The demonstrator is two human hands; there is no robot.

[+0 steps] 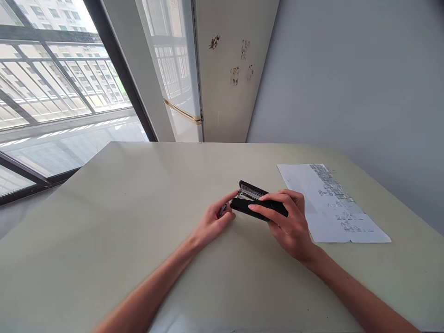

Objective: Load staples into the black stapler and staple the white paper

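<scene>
A black stapler (260, 203) is tilted above the table, its jaws spread apart and the metal staple channel showing. My right hand (289, 222) is wrapped round its rear half, fingers along the side. With its index finger stretched to the stapler's front end, my left hand (217, 219) touches the metal there. A small grey metallic piece (223, 210), which looks like a strip of staples, is tucked between the curled fingers and thumb of that hand. Part of it is hidden by the fingers.
A white printed sheet (326, 208) lies on the pale table (121, 208), just right of my right hand. Behind the table stand a fridge (229, 106) and a grey wall (347, 78). A large window (58, 69) is at the left.
</scene>
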